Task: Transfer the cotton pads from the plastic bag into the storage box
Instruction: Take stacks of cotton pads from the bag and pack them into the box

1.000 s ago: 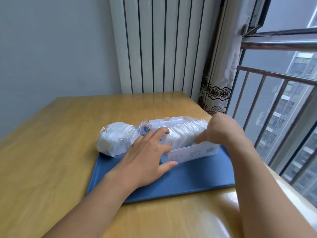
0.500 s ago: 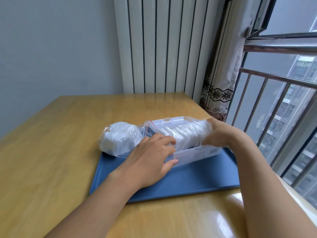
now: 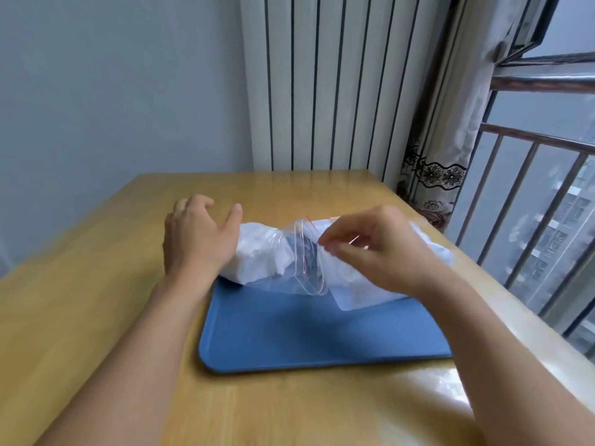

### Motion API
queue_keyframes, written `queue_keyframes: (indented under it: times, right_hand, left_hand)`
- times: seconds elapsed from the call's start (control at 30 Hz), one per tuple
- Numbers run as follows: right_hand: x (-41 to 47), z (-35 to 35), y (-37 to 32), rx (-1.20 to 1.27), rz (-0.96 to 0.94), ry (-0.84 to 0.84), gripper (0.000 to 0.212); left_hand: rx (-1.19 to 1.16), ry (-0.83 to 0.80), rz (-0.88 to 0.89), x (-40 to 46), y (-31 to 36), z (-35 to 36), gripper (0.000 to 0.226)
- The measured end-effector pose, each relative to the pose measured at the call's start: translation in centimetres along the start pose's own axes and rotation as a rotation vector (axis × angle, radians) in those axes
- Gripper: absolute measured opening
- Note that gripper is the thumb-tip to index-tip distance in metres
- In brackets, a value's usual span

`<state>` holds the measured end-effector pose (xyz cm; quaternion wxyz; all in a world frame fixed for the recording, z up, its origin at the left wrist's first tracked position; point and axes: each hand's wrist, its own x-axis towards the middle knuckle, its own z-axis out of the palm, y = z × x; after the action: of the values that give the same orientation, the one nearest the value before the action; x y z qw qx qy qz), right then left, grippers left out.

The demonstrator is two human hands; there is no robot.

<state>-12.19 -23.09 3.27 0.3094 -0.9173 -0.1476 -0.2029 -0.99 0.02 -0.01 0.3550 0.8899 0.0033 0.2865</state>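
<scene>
Fingers [image 3: 335, 249] on crinkly clear bag [image 3: 302, 265]

This looks like a room in a high-rise flat. A wooden table [image 3: 96, 317] fills the lower frame, pushed into a corner against a plain grey wall [image 3: 112, 91] at upper left. A white ribbed radiator [image 3: 322, 82] stands at top centre. At right, a lace-trimmed curtain [image 3: 434, 175] hangs beside a barred window [image 3: 531, 204], through which apartment towers [image 3: 560, 226] show.
</scene>
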Motion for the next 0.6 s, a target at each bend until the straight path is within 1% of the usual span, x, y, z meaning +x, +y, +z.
queue_keyframes:
  times: [0.03,0.1,0.17,0.23,0.3,0.37,0.4,0.47,0.6]
  right_hand:
    - [-0.1,1.8,-0.6,-0.117,-0.038,-0.094,0.027]
    - [0.1,4.5,-1.2,-0.325,-0.032,-0.202,0.035]
    - [0.1,5.4,-1.7,-0.473,-0.025,-0.245,0.041]
    - [0.0,5.8,-2.4,-0.591,-0.089,-0.283,0.048]
    - [-0.2,5.8,-2.7,-0.587,-0.106,-0.269,0.039]
    - [-0.1,6.0,-2.5,-0.515,-0.091,-0.192,0.032]
    - [0.0,6.1,-2.2,-0.445,-0.065,-0.152,0.034]
    - [0.2,6.1,-1.9,-0.320,-0.017,-0.135,0.040]
    - [0.3,6.2,-1.2,-0.227,0.000,-0.084,0.038]
  left_hand:
    - [0.058,-0.092,-0.092,0.2,-0.8,0.5,0.045]
    - [0.046,-0.238,-0.179,0.1,-1.8,1.3,0.053]
    - [-0.055,-0.277,-0.209,-0.2,-1.8,1.7,0.054]
    - [-0.138,-0.293,-0.194,-0.2,-1.6,1.8,0.051]
    - [-0.185,-0.350,-0.162,-0.2,-1.2,1.8,0.050]
    - [-0.240,-0.413,-0.135,-0.3,-1.1,2.0,0.046]
    - [-0.284,-0.446,-0.134,-0.3,-0.9,2.1,0.044]
    - [-0.382,-0.491,-0.165,-0.6,-0.7,2.3,0.038]
    - [-0.489,-0.537,-0.262,-1.1,-0.4,2.8,0.029]
